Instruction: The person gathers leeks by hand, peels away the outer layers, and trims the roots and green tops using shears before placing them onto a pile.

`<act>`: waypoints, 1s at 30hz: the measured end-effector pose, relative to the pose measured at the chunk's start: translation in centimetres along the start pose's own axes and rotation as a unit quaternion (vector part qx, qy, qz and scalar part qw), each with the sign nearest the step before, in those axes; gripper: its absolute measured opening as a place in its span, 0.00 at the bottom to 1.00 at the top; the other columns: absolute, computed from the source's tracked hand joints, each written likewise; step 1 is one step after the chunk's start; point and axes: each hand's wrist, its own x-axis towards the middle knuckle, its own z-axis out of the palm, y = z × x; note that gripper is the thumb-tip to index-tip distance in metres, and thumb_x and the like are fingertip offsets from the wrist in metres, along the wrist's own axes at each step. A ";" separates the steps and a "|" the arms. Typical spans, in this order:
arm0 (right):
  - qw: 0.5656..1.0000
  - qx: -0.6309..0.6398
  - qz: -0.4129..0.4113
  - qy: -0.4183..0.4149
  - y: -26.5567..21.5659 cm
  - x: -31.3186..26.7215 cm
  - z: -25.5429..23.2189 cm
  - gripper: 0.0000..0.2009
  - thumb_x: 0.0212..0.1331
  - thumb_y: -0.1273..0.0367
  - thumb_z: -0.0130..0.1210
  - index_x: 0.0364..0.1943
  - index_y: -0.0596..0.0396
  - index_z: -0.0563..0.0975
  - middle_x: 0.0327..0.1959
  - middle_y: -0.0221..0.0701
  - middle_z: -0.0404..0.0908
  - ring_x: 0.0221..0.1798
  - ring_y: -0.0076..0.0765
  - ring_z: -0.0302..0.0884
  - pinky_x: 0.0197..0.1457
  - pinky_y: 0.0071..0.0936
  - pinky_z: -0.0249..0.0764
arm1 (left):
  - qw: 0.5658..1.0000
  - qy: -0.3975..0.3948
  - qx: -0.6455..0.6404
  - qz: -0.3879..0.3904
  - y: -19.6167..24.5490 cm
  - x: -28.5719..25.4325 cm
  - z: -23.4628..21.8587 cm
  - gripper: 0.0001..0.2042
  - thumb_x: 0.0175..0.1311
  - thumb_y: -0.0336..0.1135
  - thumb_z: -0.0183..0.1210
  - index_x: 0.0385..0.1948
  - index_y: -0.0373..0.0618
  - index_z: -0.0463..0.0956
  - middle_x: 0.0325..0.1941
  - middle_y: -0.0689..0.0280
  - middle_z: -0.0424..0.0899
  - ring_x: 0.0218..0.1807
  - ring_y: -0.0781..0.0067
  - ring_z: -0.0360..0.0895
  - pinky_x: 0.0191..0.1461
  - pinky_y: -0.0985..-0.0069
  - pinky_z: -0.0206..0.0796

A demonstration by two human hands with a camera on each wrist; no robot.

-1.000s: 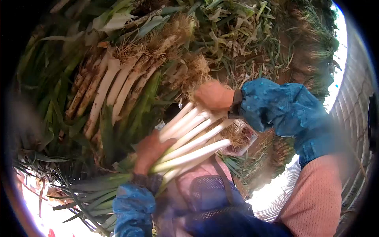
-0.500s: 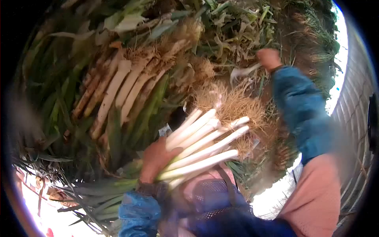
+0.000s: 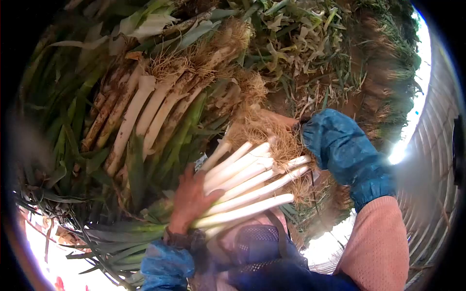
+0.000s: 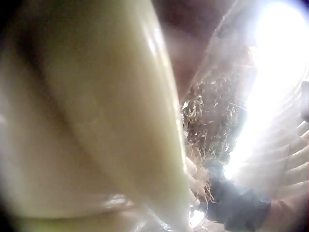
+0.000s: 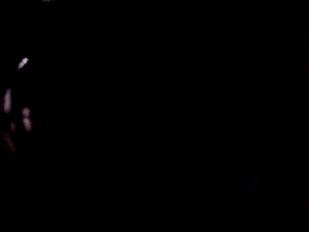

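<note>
On the ground [image 3: 369,92] lie a heap of unpeeled leeks [image 3: 145,106] and scattered green trimmings [image 3: 296,43].

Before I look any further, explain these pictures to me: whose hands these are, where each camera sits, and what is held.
No machine here: a person wears three cameras. The wide round picture comes from the head, looking down. The left hand grips a bunch of cleaned scallions by the white stalks. The right hand, in a blue sleeve, touches their hairy roots; its fingers are hidden. Behind lies a pile of unpeeled scallions. The left wrist picture shows blurred pale stalks up close. The right wrist picture is almost black.
</note>
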 end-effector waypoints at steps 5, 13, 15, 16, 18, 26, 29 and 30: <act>0.974 -0.102 0.176 0.096 1.7 1.3 -3.6 0.19 0.61 0.57 0.50 0.48 0.56 0.72 0.51 0.38 0.70 0.53 0.37 0.67 0.55 0.37 0.65 | 0.956 -0.195 -0.152 -0.159 0.8 2.1 -1.8 0.32 0.47 0.59 0.58 0.43 0.37 0.71 0.41 0.47 0.78 0.45 0.48 0.75 0.46 0.59 0.67; 0.707 -0.615 0.293 0.191 -2.7 -9.2 -23.1 0.13 0.57 0.64 0.51 0.38 0.62 0.76 0.32 0.46 0.76 0.32 0.47 0.73 0.33 0.41 0.71 | 0.959 -0.204 -0.139 -0.138 1.7 0.5 -0.9 0.32 0.46 0.62 0.58 0.38 0.36 0.73 0.37 0.48 0.79 0.40 0.49 0.76 0.44 0.59 0.67; 0.792 -0.523 0.288 0.128 -4.7 -7.2 -18.5 0.13 0.56 0.64 0.50 0.37 0.61 0.77 0.32 0.45 0.76 0.32 0.46 0.74 0.34 0.41 0.72 | 0.959 -0.212 -0.129 -0.137 1.9 0.6 -1.3 0.32 0.45 0.62 0.58 0.37 0.36 0.73 0.36 0.49 0.79 0.38 0.50 0.77 0.43 0.60 0.68; 0.826 -0.484 0.272 0.102 -5.0 -5.5 -15.2 0.13 0.56 0.64 0.50 0.36 0.60 0.77 0.32 0.45 0.76 0.32 0.46 0.74 0.34 0.41 0.72 | 0.961 -0.204 -0.136 -0.125 1.9 0.5 -1.5 0.32 0.45 0.63 0.58 0.37 0.36 0.73 0.35 0.49 0.79 0.37 0.50 0.77 0.42 0.60 0.68; 0.867 -0.435 0.239 0.049 -4.8 -1.7 -8.2 0.12 0.56 0.64 0.50 0.35 0.59 0.78 0.31 0.44 0.77 0.32 0.46 0.75 0.34 0.40 0.73 | 0.965 -0.188 -0.147 -0.108 1.8 0.2 -1.6 0.32 0.45 0.63 0.58 0.37 0.36 0.73 0.33 0.50 0.79 0.35 0.49 0.77 0.40 0.60 0.69; 0.772 -0.612 0.147 0.093 -0.9 3.6 -7.8 0.11 0.49 0.65 0.51 0.28 0.57 0.79 0.27 0.43 0.78 0.30 0.47 0.76 0.32 0.39 0.74 | 0.948 -0.185 -0.229 -0.124 2.0 0.1 -1.5 0.33 0.46 0.63 0.57 0.42 0.37 0.73 0.36 0.49 0.80 0.36 0.50 0.78 0.39 0.59 0.69; 0.689 -0.679 0.215 0.134 -5.4 1.3 -12.6 0.06 0.46 0.70 0.54 0.20 0.56 0.78 0.19 0.42 0.76 0.26 0.47 0.76 0.26 0.40 0.72 | 0.958 -0.222 -0.131 -0.127 1.9 0.3 -1.0 0.34 0.46 0.63 0.56 0.41 0.35 0.73 0.36 0.48 0.80 0.37 0.49 0.78 0.39 0.59 0.69; 0.642 -0.719 0.234 0.128 -6.9 0.4 -15.0 0.09 0.45 0.64 0.57 0.27 0.55 0.79 0.30 0.38 0.81 0.28 0.46 0.78 0.27 0.46 0.72 | 0.964 -0.203 -0.127 -0.119 1.8 0.1 -0.7 0.34 0.46 0.63 0.56 0.40 0.35 0.73 0.35 0.48 0.80 0.37 0.49 0.78 0.39 0.59 0.69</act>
